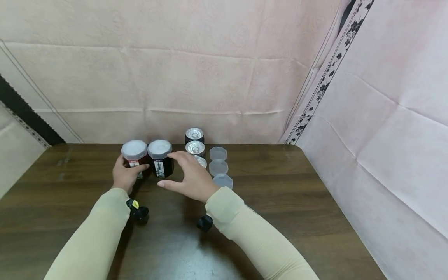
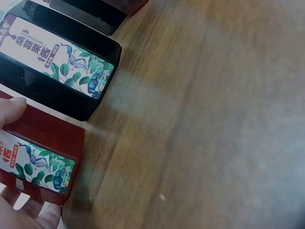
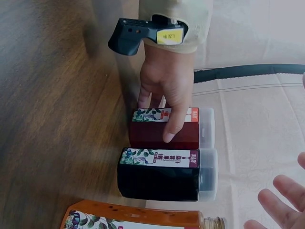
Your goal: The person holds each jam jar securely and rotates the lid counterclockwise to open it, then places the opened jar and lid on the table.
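Observation:
My left hand (image 1: pixel 126 175) grips a dark red jar (image 2: pixel 52 129) with a translucent cap and a leaf-patterned label, standing on the table. In the right wrist view, the left thumb lies across the side of this red jar (image 3: pixel 152 136). Right beside it stands a black jar (image 1: pixel 167 167) with a similar cap and a white label. My right hand (image 1: pixel 192 177) is spread beside the black jar, its index fingertip overlapping the jar's edge in the head view. Spread fingers (image 3: pixel 281 193) of the right hand show apart from the caps in the right wrist view.
Silver-topped cans (image 1: pixel 195 147) stand in a row behind my right hand, partly hidden. Translucent octagonal lids (image 1: pixel 218 168) line up to their right. An orange bottle (image 3: pixel 143 212) with a threaded neck is near the black jar. A pale cloth (image 1: pixel 157 85) hangs behind the wooden table (image 1: pixel 280 202).

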